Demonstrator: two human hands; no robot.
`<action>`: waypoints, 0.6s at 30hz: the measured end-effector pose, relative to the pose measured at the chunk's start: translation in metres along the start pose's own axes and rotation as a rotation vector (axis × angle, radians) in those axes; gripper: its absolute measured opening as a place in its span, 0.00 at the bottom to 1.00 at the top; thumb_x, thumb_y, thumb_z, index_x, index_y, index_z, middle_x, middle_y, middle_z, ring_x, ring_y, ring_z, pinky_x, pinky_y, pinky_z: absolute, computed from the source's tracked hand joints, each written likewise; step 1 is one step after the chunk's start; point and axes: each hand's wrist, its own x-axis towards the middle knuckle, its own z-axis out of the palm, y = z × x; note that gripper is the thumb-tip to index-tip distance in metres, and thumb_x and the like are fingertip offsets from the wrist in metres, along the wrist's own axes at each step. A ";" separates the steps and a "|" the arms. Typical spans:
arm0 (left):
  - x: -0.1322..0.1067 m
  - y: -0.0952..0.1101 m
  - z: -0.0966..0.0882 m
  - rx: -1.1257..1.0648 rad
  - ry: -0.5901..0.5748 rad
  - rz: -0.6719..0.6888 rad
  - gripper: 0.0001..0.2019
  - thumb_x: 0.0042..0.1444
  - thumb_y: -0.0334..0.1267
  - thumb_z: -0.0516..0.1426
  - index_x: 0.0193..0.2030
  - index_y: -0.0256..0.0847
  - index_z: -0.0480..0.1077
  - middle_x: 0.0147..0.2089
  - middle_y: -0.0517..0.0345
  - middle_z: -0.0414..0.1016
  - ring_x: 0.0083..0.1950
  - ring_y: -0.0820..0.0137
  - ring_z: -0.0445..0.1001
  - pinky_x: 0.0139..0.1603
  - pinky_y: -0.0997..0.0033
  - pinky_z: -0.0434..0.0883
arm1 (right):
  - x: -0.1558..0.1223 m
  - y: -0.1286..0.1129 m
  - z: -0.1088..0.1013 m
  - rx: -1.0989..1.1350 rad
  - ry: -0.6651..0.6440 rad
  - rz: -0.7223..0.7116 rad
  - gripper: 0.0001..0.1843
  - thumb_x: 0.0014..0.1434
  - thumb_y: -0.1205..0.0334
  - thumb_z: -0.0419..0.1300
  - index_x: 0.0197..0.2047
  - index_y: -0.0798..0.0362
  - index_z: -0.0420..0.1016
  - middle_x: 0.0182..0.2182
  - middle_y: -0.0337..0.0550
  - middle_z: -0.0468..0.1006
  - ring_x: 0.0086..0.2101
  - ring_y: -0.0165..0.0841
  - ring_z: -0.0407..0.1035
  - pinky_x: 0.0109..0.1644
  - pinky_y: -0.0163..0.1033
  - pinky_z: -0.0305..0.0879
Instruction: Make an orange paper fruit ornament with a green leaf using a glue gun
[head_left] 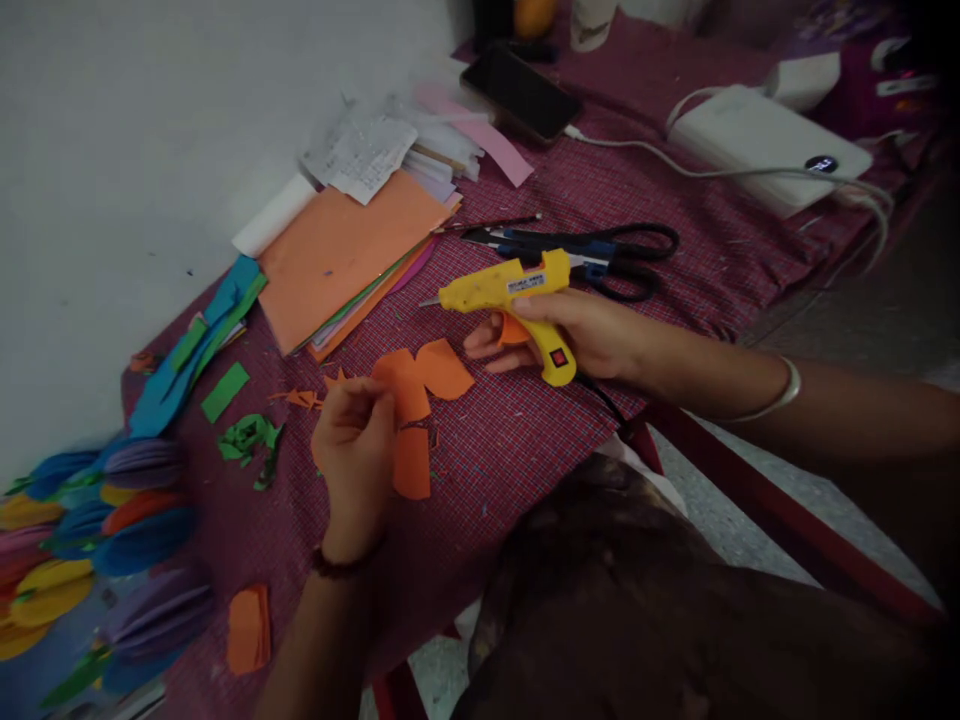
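My right hand is wrapped around the handle of a yellow hot glue gun, whose nozzle points left. An orange paper bit shows by the fingers of that hand. My left hand is closed in a pinch at the edge of a cut orange paper piece. Beside it on the cloth lie another rounded orange piece and a lower orange piece. Some orange scraps are left of these pieces. The left palm's inside is hidden.
Black-handled scissors lie behind the glue gun. Orange paper sheets are stacked against the wall, near a phone cabled to a white power bank. Green scraps, an orange paper stack and colourful paper decorations sit left.
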 end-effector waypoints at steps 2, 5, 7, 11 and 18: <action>0.006 0.004 -0.005 0.109 -0.043 -0.017 0.05 0.51 0.33 0.63 0.37 0.41 0.76 0.33 0.61 0.75 0.32 0.76 0.71 0.34 0.77 0.68 | 0.002 -0.002 0.001 0.012 0.064 0.030 0.08 0.64 0.65 0.55 0.43 0.58 0.73 0.35 0.49 0.81 0.37 0.33 0.78 0.44 0.40 0.78; 0.013 0.014 -0.008 0.168 -0.115 -0.081 0.13 0.49 0.35 0.66 0.43 0.43 0.78 0.36 0.60 0.76 0.35 0.73 0.72 0.33 0.76 0.69 | 0.003 -0.002 0.002 0.028 0.105 0.075 0.10 0.65 0.67 0.53 0.47 0.59 0.73 0.35 0.47 0.80 0.36 0.31 0.77 0.45 0.39 0.78; 0.016 0.020 -0.007 0.151 -0.174 -0.126 0.15 0.47 0.36 0.67 0.45 0.44 0.78 0.37 0.59 0.77 0.36 0.71 0.73 0.33 0.75 0.70 | 0.004 -0.001 0.003 0.041 0.106 0.110 0.10 0.65 0.67 0.54 0.46 0.59 0.73 0.34 0.46 0.80 0.35 0.30 0.76 0.45 0.38 0.77; 0.016 0.019 0.002 0.099 -0.277 -0.180 0.17 0.46 0.37 0.68 0.46 0.44 0.78 0.41 0.57 0.78 0.39 0.71 0.74 0.37 0.73 0.72 | 0.007 0.002 0.000 0.077 0.084 0.164 0.07 0.64 0.67 0.56 0.44 0.60 0.72 0.32 0.46 0.79 0.34 0.30 0.76 0.43 0.38 0.78; 0.017 -0.003 0.008 0.166 -0.335 -0.150 0.17 0.48 0.41 0.67 0.46 0.42 0.78 0.41 0.54 0.77 0.40 0.69 0.73 0.38 0.71 0.70 | 0.011 0.005 -0.004 0.149 0.020 0.207 0.10 0.66 0.66 0.54 0.47 0.61 0.73 0.34 0.47 0.80 0.35 0.30 0.77 0.43 0.37 0.78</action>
